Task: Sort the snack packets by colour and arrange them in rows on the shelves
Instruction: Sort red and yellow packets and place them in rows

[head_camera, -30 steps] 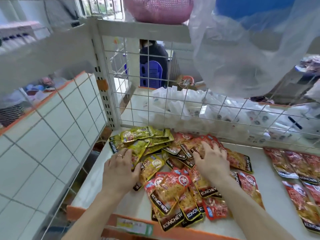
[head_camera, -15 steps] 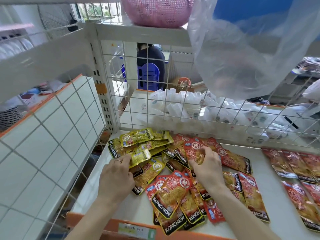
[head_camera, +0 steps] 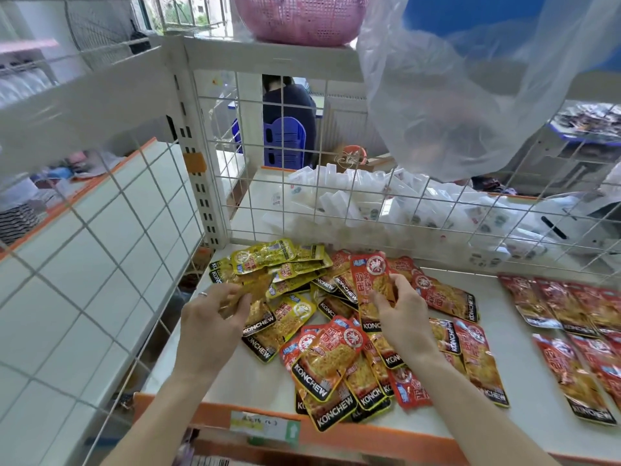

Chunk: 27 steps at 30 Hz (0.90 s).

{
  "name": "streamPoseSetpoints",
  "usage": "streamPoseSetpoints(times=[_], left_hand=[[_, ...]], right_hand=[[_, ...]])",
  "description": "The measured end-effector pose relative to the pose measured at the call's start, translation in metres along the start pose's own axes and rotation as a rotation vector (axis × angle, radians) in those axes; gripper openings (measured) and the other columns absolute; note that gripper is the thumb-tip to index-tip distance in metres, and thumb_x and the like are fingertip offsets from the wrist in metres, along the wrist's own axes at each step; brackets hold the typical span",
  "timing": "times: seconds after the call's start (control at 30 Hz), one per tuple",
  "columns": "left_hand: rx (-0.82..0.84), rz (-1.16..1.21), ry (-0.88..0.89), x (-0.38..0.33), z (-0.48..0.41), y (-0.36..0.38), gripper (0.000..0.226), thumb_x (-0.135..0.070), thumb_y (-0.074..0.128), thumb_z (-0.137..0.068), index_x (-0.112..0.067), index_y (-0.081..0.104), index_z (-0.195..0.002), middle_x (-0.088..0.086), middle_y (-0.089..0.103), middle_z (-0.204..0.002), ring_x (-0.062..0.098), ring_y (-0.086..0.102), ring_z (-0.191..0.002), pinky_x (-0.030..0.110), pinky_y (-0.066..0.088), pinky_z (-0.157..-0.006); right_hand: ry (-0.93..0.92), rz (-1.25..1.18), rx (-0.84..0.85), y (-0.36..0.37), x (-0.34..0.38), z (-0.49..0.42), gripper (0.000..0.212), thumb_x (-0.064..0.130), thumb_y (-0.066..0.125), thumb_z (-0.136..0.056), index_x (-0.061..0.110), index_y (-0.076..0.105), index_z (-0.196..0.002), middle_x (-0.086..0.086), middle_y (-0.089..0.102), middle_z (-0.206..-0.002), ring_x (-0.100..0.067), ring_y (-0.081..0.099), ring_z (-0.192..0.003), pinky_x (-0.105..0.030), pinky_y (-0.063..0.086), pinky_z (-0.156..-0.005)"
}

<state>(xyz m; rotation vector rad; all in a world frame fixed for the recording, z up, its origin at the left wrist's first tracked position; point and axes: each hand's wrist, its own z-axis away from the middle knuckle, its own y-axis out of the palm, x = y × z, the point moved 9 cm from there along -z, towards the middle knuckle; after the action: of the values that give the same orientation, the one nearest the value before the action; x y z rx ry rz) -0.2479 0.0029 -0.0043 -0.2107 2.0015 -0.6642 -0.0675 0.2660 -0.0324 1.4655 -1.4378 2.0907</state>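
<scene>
A heap of snack packets lies on the white shelf (head_camera: pixel 255 391). Yellow packets (head_camera: pixel 268 257) are piled at the back left, red packets (head_camera: pixel 326 358) in the middle and front. My left hand (head_camera: pixel 211 327) holds a blurred yellow packet (head_camera: pixel 255 290) lifted just above the yellow pile. My right hand (head_camera: pixel 400 314) grips a red packet (head_camera: pixel 373 280) by its lower part, raised upright over the red heap. Several red packets (head_camera: pixel 564 307) lie in rows on the right of the shelf.
A white wire grid (head_camera: pixel 336 203) closes the shelf's back and another the left side. Behind it lie white plastic boxes (head_camera: pixel 353 196). A clear plastic bag (head_camera: pixel 470 95) hangs from above right. A pink basket (head_camera: pixel 299 18) sits on the upper shelf. The shelf's front edge (head_camera: pixel 336 438) is orange.
Both hands were pressing flat on the heap; now each has lifted a packet, the left a yellow one, the right a red one.
</scene>
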Motion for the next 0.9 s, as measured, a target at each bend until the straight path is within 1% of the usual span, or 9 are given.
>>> streamPoseSetpoints(times=[0.13,0.2,0.3,0.43,0.53,0.63,0.7,0.77,0.9], left_hand=[[0.03,0.544,-0.337,0.007,0.004,0.009,0.017,-0.01,0.07,-0.091,-0.024,0.074,-0.1,0.0,0.076,-0.084,0.018,0.073,-0.078,0.035,0.06,-0.072],[0.017,0.662,-0.411,0.004,0.004,0.011,0.015,-0.01,0.067,-0.093,-0.022,0.071,-0.099,-0.005,0.077,-0.083,0.015,0.074,-0.079,0.036,0.062,-0.064],[0.073,0.739,-0.493,0.0,0.001,0.022,0.009,-0.013,0.066,-0.094,-0.018,0.068,-0.1,-0.005,0.075,-0.083,0.014,0.074,-0.076,0.031,0.06,-0.059],[0.29,0.785,-0.59,-0.001,0.002,0.052,0.024,-0.011,0.074,-0.087,-0.008,0.064,-0.108,0.015,0.074,-0.102,0.032,0.072,-0.093,0.051,0.056,-0.088],[0.454,0.795,-0.582,-0.016,0.008,0.071,0.036,-0.007,0.086,-0.07,-0.006,0.065,-0.1,0.025,0.07,-0.098,0.04,0.064,-0.094,0.056,0.047,-0.092],[0.573,0.855,-0.569,-0.037,0.014,0.086,0.051,0.001,0.086,-0.059,-0.007,0.066,-0.105,0.015,0.075,-0.094,0.029,0.072,-0.084,0.041,0.057,-0.083],[0.625,0.885,-0.558,-0.047,0.018,0.097,0.053,0.001,0.083,-0.061,-0.006,0.065,-0.11,0.013,0.076,-0.092,0.024,0.074,-0.077,0.039,0.056,-0.078],[0.652,0.881,-0.55,-0.053,0.022,0.108,0.039,-0.001,0.077,-0.073,-0.008,0.068,-0.11,0.014,0.076,-0.094,0.027,0.074,-0.077,0.046,0.054,-0.084],[0.732,0.809,-0.518,-0.067,0.037,0.127,0.027,-0.013,0.071,-0.083,-0.021,0.07,-0.109,0.012,0.076,-0.103,0.036,0.07,-0.097,0.06,0.048,-0.099]], right_hand=[[-0.068,-0.094,0.013,-0.011,0.016,0.011,0.021,0.026,0.062,-0.097,0.021,0.064,-0.117,0.007,0.07,-0.101,-0.007,0.064,-0.091,-0.031,0.053,-0.085],[-0.072,-0.138,0.021,-0.016,0.018,0.016,0.01,0.022,0.063,-0.096,0.032,0.065,-0.097,0.008,0.07,-0.09,-0.006,0.064,-0.08,-0.028,0.053,-0.078],[-0.052,-0.192,0.0,-0.027,0.019,0.024,0.022,0.019,0.067,-0.093,0.039,0.059,-0.088,0.013,0.069,-0.088,0.0,0.065,-0.082,-0.023,0.056,-0.081],[-0.014,-0.3,-0.02,-0.039,0.014,0.037,0.026,0.015,0.071,-0.09,0.037,0.057,-0.096,0.018,0.065,-0.094,0.007,0.062,-0.087,-0.008,0.05,-0.072],[0.046,-0.394,-0.05,-0.048,0.004,0.048,0.022,0.016,0.072,-0.088,0.034,0.064,-0.096,0.013,0.071,-0.09,0.003,0.067,-0.086,-0.011,0.052,-0.073],[0.115,-0.469,-0.095,-0.058,-0.009,0.059,0.019,0.014,0.073,-0.088,0.025,0.068,-0.103,0.006,0.076,-0.093,-0.005,0.071,-0.09,-0.025,0.057,-0.083],[0.151,-0.504,-0.127,-0.066,-0.016,0.067,0.017,0.012,0.072,-0.088,0.026,0.068,-0.097,0.005,0.077,-0.093,-0.011,0.072,-0.092,-0.033,0.058,-0.087],[0.171,-0.527,-0.155,-0.074,-0.022,0.076,0.016,0.01,0.071,-0.088,0.024,0.069,-0.095,0.004,0.077,-0.093,-0.012,0.073,-0.091,-0.035,0.058,-0.087],[0.214,-0.567,-0.222,-0.089,-0.038,0.094,0.015,0.008,0.07,-0.088,0.019,0.07,-0.099,0.002,0.077,-0.094,-0.014,0.073,-0.093,-0.036,0.057,-0.089]])
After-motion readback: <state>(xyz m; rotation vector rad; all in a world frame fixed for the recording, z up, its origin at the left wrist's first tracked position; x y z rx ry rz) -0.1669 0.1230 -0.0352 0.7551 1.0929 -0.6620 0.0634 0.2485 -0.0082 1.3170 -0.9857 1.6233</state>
